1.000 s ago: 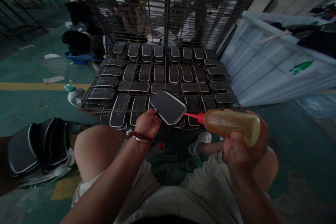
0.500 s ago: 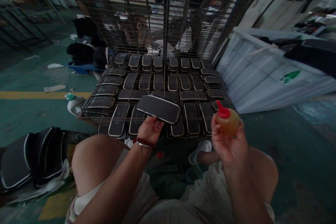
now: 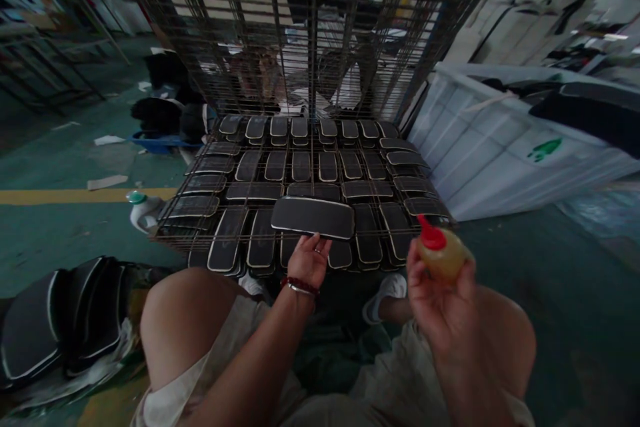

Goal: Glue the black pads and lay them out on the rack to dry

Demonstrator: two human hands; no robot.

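Observation:
My left hand (image 3: 309,260) grips the near edge of a black, round-cornered panel (image 3: 313,216) with a pale rim; its thumb side shows and the fingers go partly beneath. The panel is over a wire rack (image 3: 313,167), where several similar dark panels (image 3: 227,238) lie in rows. Whether the held panel touches those below, I cannot tell. Off to the right, my right hand (image 3: 440,293) is wrapped round a squeeze bottle (image 3: 444,255) of yellowish liquid, its red nozzle tilted up and to the left.
A white bin (image 3: 480,133) with dark pieces stands right of the rack. At left are a white jug (image 3: 145,212) with a green cap, a blue tray (image 3: 163,143) holding dark items, and a stack of larger black panels (image 3: 33,327). Upright wire mesh (image 3: 313,27) rises behind.
My left hand has moved right and slightly down in view with the panel, which is now turned more level. The right hand and bottle sit a little lower and further right.

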